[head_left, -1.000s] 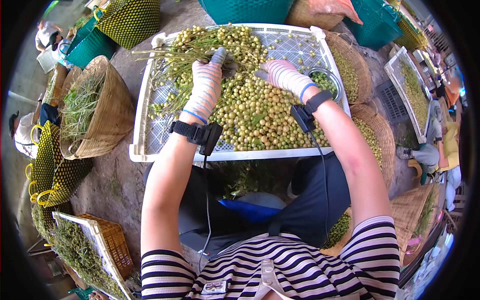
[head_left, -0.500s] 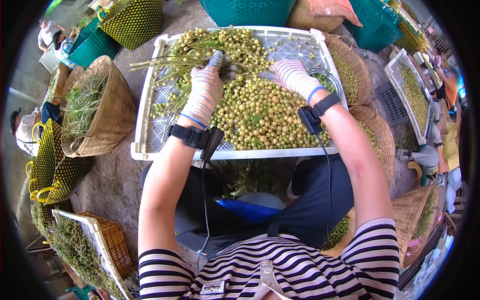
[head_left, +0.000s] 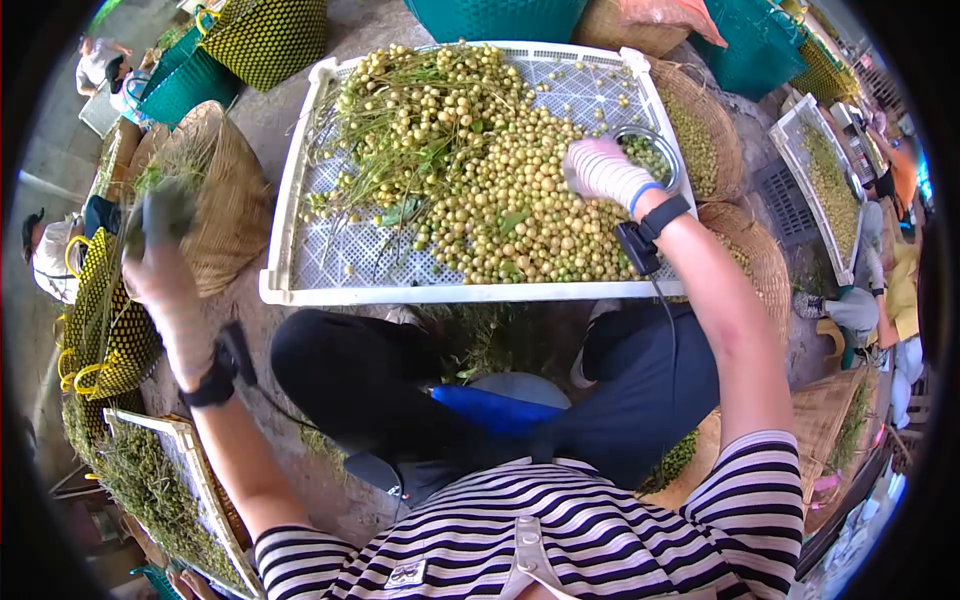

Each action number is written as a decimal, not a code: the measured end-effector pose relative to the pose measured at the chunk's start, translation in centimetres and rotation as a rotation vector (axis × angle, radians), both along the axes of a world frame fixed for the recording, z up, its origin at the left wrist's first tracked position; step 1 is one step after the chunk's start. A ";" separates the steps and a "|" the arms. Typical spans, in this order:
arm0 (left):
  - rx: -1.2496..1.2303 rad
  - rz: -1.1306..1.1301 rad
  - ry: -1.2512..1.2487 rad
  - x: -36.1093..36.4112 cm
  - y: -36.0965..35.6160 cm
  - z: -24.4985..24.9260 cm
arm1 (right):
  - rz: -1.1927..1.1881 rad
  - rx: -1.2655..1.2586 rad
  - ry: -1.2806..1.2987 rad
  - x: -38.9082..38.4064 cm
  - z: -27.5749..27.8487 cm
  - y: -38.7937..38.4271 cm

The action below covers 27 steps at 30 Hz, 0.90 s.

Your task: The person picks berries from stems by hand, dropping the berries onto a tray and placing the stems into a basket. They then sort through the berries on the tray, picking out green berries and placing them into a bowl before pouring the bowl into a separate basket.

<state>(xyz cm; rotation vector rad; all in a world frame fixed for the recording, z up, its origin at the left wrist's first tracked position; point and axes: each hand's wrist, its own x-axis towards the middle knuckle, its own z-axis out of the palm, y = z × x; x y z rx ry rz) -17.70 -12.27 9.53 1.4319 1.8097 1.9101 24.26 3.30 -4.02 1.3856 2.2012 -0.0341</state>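
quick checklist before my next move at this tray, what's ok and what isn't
1. Left hand free of stalks: cannot tell; it is blurred, by the wicker basket.
2. Right hand gloved: ok, striped glove on.
3. Right hand empty: cannot tell; its fingertips are not clear.
4. Fruit free of stalks: not ok; stalks lie among it on the left of the white tray.
5. Metal bowl upright: ok, on the tray's right side with green fruit inside.
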 end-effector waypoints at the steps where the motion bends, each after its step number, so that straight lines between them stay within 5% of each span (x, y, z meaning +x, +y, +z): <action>1: -0.048 0.108 0.112 -2.4 -2.0 -0.9 | -0.056 0.037 0.045 -0.7 0.4 0.0; 2: -0.096 0.216 0.222 -4.7 -4.1 -2.7 | -0.042 0.096 0.330 -0.5 1.4 -0.7; 4: -0.324 0.250 -0.047 -9.5 -8.2 -8.7 | -0.062 -0.004 0.516 -0.5 0.4 -0.1; 6: -0.592 0.295 0.050 -14.9 -12.6 -17.6 | -0.023 -0.034 0.595 -1.3 -0.6 -0.5; 8: -1.014 0.103 0.717 -13.7 -16.4 -21.4 | 0.080 -0.110 0.645 -2.7 -2.3 -1.0; 10: -1.116 -0.229 0.706 -18.5 -21.3 -31.8 | 0.169 -0.105 0.545 -4.8 -1.8 -3.9; 11: -1.120 -0.223 0.694 -15.8 -20.5 -29.1 | 0.253 -0.079 0.441 -5.4 -2.8 -4.3; 13: -1.695 -0.280 0.256 -10.7 -17.7 -21.8 | 0.272 -0.053 0.274 -6.6 -4.1 -4.1; 16: -1.376 -0.087 0.632 -10.1 -15.7 -16.7 | 0.153 -0.075 0.400 -6.7 -3.1 -3.0; 20: -0.707 0.049 0.743 -4.5 -10.0 -8.2 | 0.125 -0.182 0.694 -5.0 -5.2 -0.8; 21: -0.667 -0.055 0.615 -1.2 -8.5 -5.4 | -0.213 -0.436 0.859 -5.1 -4.5 -1.3; 22: -0.623 -0.158 0.487 1.7 -6.9 -3.6 | -0.209 -0.432 0.854 -5.4 -3.6 -1.8; 24: -0.382 -0.359 0.608 5.4 -3.6 -3.9 | -0.376 -0.595 0.981 -5.9 -1.3 -2.6; 27: -0.426 -0.596 0.422 10.6 1.5 -8.0 | -0.329 -0.664 0.934 -6.8 1.6 -4.0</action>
